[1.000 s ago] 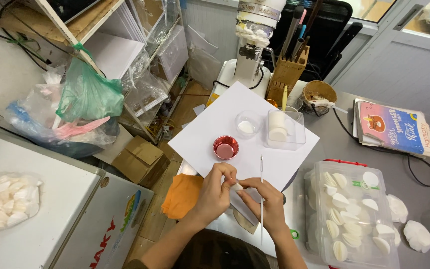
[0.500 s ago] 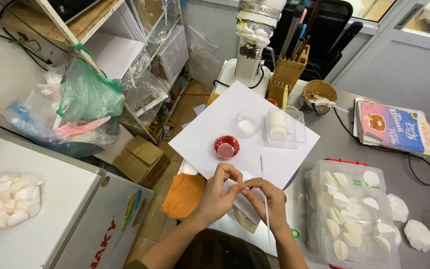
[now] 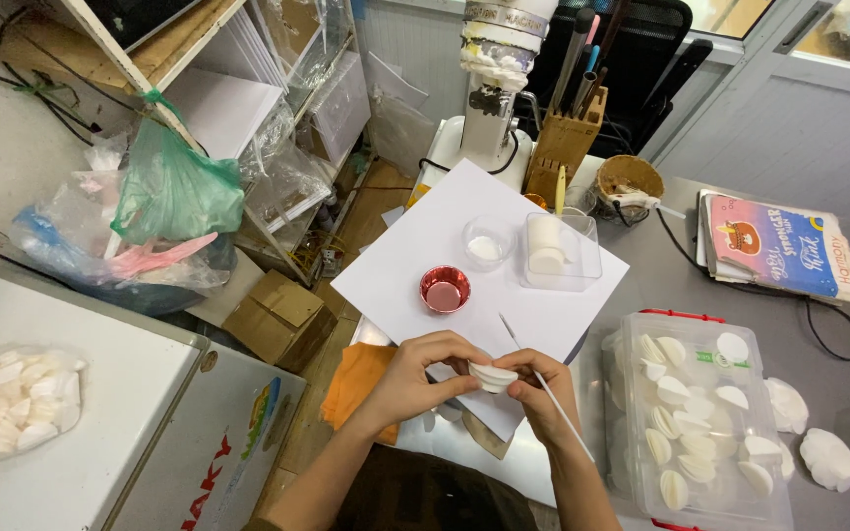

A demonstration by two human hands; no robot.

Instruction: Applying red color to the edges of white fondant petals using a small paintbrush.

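My left hand (image 3: 417, 376) and my right hand (image 3: 541, 393) meet over the near edge of a white paper sheet (image 3: 445, 251). Between the fingertips of both hands is a small white folded petal-shaped piece (image 3: 493, 377). My right hand also carries a thin white brush (image 3: 543, 379) that slants up and to the left. Just beyond my hands stands a small red foil cup (image 3: 445, 289).
On the sheet sit a small clear round dish (image 3: 487, 244) and a clear square box (image 3: 560, 253) with white pieces. A clear tub (image 3: 700, 413) of several white petals is at right. A wooden tool block (image 3: 565, 145), a mixer (image 3: 492, 88) and a cardboard box (image 3: 278, 317) lie beyond.
Both hands have stayed over the sheet's near edge, shifting the white piece slightly between the fingers. The brush in my right hand now points more to the upper left.
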